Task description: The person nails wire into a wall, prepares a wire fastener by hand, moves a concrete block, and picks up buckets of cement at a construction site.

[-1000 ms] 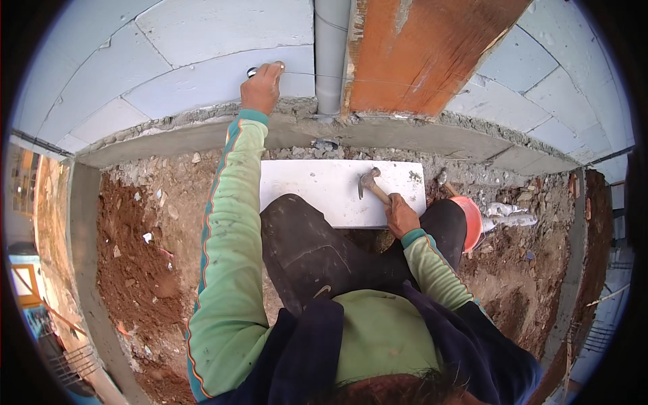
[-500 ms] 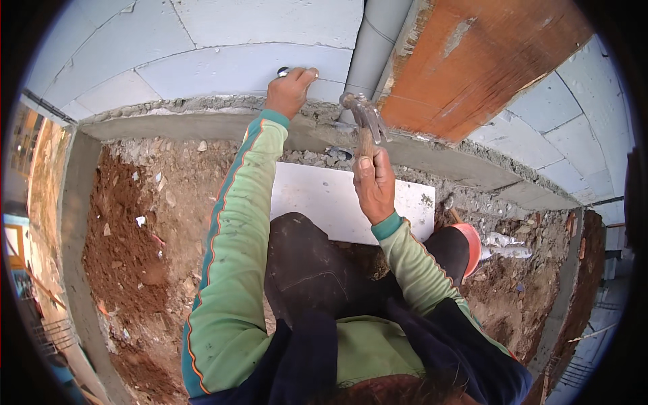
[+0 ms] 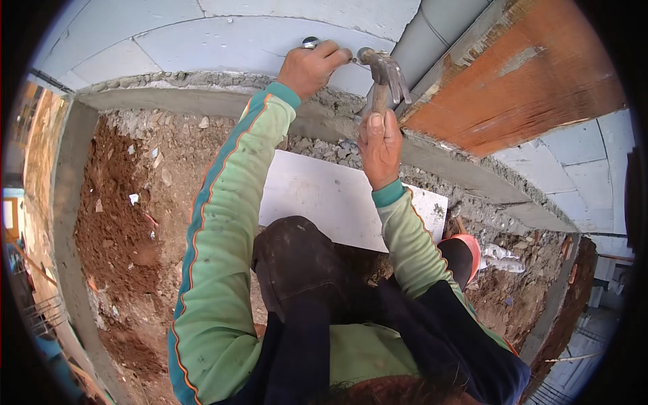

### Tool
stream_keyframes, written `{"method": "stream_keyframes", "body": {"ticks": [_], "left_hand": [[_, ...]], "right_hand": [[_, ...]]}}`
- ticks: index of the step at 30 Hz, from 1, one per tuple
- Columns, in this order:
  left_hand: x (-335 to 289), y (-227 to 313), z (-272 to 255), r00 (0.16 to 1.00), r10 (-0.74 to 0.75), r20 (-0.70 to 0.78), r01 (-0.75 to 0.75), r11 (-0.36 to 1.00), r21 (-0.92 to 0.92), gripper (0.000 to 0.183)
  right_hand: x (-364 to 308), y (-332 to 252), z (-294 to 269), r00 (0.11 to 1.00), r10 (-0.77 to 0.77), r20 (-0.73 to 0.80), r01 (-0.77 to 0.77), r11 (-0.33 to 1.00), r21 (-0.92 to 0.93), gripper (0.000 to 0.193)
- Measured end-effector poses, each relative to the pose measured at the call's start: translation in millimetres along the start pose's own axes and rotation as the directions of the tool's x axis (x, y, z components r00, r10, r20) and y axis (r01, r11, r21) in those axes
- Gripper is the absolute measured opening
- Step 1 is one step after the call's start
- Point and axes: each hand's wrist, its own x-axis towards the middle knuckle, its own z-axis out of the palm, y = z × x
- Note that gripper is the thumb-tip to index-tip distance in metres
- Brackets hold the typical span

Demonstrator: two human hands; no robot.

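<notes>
My right hand (image 3: 383, 145) is wrapped round the wooden handle of a claw hammer (image 3: 386, 69), thumb along the handle. The hammer's metal head is up against the pale block wall (image 3: 236, 47), its face close to my left fingertips. My left hand (image 3: 314, 67) is at the wall with thumb and forefinger pinched together. What the pinch holds is too small to make out. A shiny, dark-centred round thing (image 3: 310, 42) shows at the knuckles of that hand; its kind is unclear.
A grey pipe (image 3: 439, 34) and an orange-brown wooden board (image 3: 526, 74) stand right of my hands. Below the wall runs a concrete ledge (image 3: 196, 100). A white panel (image 3: 317, 196) lies before my knees, a reddish container (image 3: 471, 253) by my right knee. Rubble and soil (image 3: 128, 202) lie left.
My left hand has shifted right along the wall. The hammer has risen with my right hand, and its head is now nearer my left fingertips. The view has turned slightly.
</notes>
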Motion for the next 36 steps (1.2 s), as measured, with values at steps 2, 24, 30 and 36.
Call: {"method": "stream_keyframes", "body": {"ticks": [2,24,30,36], "left_hand": [[-1,3,-1,1.000,-0.028,-0.014,0.027,0.999,-0.022,0.023],[-8,4,0,0.997,-0.068,-0.028,0.065,0.994,-0.089,0.018],[1,4,7,0.999,-0.050,-0.006,0.049,0.994,-0.099,0.019],[-6,0,5,0.999,-0.038,-0.014,0.037,0.996,-0.083,0.022]], "right_hand": [[-10,-20,8,0.995,-0.085,-0.052,0.089,0.993,0.072,0.032],[-27,6,39,0.986,0.112,-0.127,-0.058,0.928,0.369,0.053],[14,66,29,0.992,-0.080,-0.092,0.073,0.994,-0.084,0.040],[-9,17,24,0.939,-0.247,-0.239,0.310,0.909,0.278,0.043]]}}
